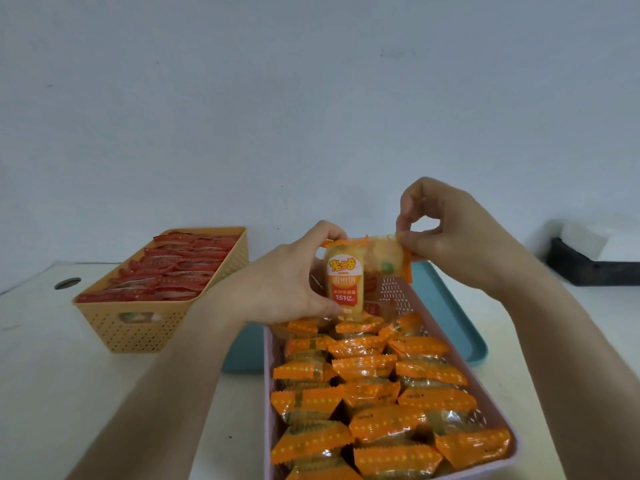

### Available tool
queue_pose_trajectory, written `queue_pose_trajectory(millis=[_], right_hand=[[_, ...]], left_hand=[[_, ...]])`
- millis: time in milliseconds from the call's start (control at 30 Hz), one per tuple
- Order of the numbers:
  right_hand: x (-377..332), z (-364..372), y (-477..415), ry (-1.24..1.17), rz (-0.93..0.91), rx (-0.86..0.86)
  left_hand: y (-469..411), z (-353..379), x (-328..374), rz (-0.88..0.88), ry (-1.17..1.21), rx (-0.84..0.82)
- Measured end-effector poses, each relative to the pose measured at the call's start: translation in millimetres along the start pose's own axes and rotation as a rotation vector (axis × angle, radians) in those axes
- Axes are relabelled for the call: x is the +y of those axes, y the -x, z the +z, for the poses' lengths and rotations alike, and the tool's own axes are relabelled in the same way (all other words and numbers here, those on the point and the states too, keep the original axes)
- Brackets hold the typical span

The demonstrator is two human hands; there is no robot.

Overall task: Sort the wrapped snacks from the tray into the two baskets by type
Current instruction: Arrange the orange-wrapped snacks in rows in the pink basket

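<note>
My left hand [287,278] grips an upright orange-wrapped rice cracker [345,282] over the far end of the pink basket [268,382]. That basket holds several orange-wrapped snacks [374,396]. My right hand [450,233] pinches the edge of a second orange-wrapped snack [388,258], held just right of the first. The teal tray [464,306] lies under and behind the pink basket. At the left stands the orange basket [138,323], filled with several red-wrapped snacks [173,268].
A white table carries everything, with a round dark hole [67,283] near its left back edge. A black bin [588,268] with white material sits at the far right. A plain wall rises behind.
</note>
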State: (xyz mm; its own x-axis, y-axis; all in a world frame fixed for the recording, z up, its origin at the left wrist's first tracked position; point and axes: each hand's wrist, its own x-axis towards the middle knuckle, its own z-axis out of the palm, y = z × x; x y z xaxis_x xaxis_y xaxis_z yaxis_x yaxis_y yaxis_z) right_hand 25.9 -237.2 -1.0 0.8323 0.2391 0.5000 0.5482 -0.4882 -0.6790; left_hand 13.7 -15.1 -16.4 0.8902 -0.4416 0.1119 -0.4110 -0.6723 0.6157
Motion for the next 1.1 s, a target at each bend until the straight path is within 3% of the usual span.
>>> queue_pose_trajectory(millis=[167,300,467,567,733,833,967,1033,1100], right_hand=[[-11.9,-15.6,5.5,0.281,-0.03,-0.065],[-16.0,-12.4,6.1,0.244,-0.016,-0.097],[5.4,21.1,-0.5,0.132,0.045,-0.075],[10.9,28.8,-2.6,0.205,0.033,-0.131],[2.5,9.1,-0.1,0.251,0.046,-0.369],[4.6,15.2,-0.1,0.407,0.027,-0.396],[2.2,13.1,0.6,0.329,0.015,-0.469],[1.6,14.7,2.0,0.319,0.03,-0.597],[0.1,17.3,3.4,0.285,0.052,-0.696]], left_hand=[[0.7,-1.0,0.4,0.007,-0.017,0.095],[-1.6,2.9,5.4,0.062,0.051,0.241],[-5.9,18.0,3.6,0.046,-0.12,0.02],[-7.7,18.6,-0.1,0.041,-0.182,0.042],[-7.2,10.8,-2.1,0.045,-0.189,0.122],[-5.2,7.5,2.2,0.031,-0.013,0.104],[-8.7,9.8,2.3,-0.075,0.192,0.08],[-13.0,14.2,-3.7,-0.149,0.192,0.117],[-18.2,20.1,-8.1,-0.179,0.043,0.123]])
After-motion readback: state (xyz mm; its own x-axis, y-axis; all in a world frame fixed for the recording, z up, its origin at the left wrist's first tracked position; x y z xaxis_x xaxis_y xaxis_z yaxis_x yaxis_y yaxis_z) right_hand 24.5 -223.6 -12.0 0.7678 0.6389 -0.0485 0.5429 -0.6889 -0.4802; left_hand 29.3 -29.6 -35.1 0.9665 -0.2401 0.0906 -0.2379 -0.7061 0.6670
